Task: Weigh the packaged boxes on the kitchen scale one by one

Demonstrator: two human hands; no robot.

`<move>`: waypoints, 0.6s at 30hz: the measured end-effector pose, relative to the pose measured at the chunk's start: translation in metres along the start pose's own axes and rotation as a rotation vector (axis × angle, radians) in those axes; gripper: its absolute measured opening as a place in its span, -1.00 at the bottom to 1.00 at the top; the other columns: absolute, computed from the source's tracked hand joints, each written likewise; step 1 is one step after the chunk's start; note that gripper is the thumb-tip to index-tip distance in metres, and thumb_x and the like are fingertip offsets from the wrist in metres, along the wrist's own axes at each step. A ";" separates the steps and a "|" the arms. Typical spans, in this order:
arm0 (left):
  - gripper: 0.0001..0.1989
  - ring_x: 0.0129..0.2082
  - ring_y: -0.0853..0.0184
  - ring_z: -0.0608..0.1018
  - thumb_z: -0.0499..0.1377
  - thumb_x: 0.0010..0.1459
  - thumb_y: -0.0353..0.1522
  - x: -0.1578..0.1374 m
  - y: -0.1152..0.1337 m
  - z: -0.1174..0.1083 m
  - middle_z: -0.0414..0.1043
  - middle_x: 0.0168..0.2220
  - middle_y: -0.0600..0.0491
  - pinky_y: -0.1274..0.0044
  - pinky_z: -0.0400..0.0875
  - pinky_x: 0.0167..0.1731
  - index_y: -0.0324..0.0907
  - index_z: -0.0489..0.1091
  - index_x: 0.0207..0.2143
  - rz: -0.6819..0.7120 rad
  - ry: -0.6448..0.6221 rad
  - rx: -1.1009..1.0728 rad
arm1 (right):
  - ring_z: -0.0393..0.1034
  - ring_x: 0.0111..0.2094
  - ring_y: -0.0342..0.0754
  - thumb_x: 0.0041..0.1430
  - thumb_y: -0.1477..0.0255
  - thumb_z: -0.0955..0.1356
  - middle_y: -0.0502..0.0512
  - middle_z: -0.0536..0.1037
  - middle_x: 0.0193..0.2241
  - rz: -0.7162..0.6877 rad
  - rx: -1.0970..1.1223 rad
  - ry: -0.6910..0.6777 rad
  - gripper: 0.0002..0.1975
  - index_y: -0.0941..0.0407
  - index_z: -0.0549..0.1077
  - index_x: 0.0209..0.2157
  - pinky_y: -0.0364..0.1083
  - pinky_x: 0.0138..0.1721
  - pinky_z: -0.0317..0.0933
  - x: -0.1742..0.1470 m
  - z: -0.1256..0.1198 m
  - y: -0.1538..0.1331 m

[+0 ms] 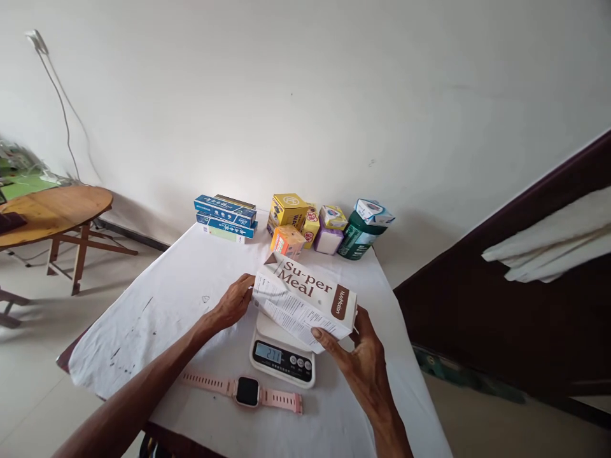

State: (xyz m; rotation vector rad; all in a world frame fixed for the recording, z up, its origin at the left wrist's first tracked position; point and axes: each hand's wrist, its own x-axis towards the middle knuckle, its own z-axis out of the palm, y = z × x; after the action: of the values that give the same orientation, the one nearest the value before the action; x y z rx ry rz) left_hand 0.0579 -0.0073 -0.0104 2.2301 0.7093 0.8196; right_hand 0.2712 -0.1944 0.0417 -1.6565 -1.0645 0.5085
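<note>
A white carton (305, 296) printed "Su-per Meal" lies on its side over the plate of a white digital kitchen scale (281, 356); whether it rests fully on the plate I cannot tell. My left hand (236, 299) has its fingers at the carton's left end, fingertips partly hidden behind it. Around the right end, my right hand (360, 350) grips with the thumb on the near face and fingers behind. The scale's display shows digits that look like 271. In front of the scale, a pink smartwatch (247, 391) lies flat with its strap spread out.
Along the table's back stand blue boxes (225, 216), yellow boxes (289, 210), an orange box (287, 242), a purple-and-white pack (328, 238) and a green container (358, 236) with a small box on top. A white cloth (157, 331) covers the table. A round wooden table (86, 203) stands left.
</note>
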 end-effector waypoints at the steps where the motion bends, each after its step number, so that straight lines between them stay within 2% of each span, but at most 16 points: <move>1: -0.72 -0.10 0.24 0.50 -0.07 0.32 -0.50 0.002 -0.003 0.002 0.46 -0.14 -0.06 0.41 0.41 -0.04 -0.15 0.42 -0.18 0.014 -0.008 -0.012 | 0.53 -0.07 0.12 0.03 0.06 0.51 0.17 0.56 0.05 -0.001 -0.007 0.008 -0.31 0.02 0.35 0.14 0.03 -0.10 0.46 0.000 0.001 0.001; 8: -0.74 -0.16 0.25 0.53 -0.06 0.36 -0.43 -0.001 -0.021 0.008 0.53 -0.15 -0.03 0.40 0.44 -0.05 -0.16 0.43 -0.13 0.039 -0.035 -0.083 | 0.54 -0.10 0.14 0.02 0.05 0.51 0.15 0.63 -0.08 -0.005 -0.065 0.046 -0.33 0.02 0.35 0.10 0.02 -0.14 0.45 0.000 0.007 -0.001; 13: -0.69 -0.05 0.22 0.53 -0.04 0.35 -0.44 -0.005 -0.025 0.009 0.52 -0.04 -0.07 0.36 0.43 0.04 -0.15 0.44 -0.01 0.072 -0.073 -0.094 | 0.54 -0.05 0.16 0.05 0.06 0.49 0.18 0.61 -0.03 -0.022 -0.064 0.077 -0.30 0.03 0.32 0.16 0.02 -0.13 0.45 0.001 0.009 -0.006; 18: -0.61 0.14 0.13 0.47 -0.06 0.37 -0.42 -0.002 -0.026 0.010 0.47 0.11 -0.15 0.23 0.33 0.21 -0.13 0.37 0.15 0.087 -0.089 -0.040 | 0.53 -0.05 0.14 0.08 0.08 0.47 0.15 0.61 -0.02 -0.040 -0.039 0.062 -0.28 0.01 0.26 0.21 0.02 -0.13 0.45 0.005 0.006 -0.007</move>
State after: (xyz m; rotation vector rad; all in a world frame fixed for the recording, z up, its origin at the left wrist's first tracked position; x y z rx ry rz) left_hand 0.0572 0.0037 -0.0358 2.2596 0.5526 0.7637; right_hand 0.2661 -0.1869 0.0466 -1.6712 -1.0658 0.4099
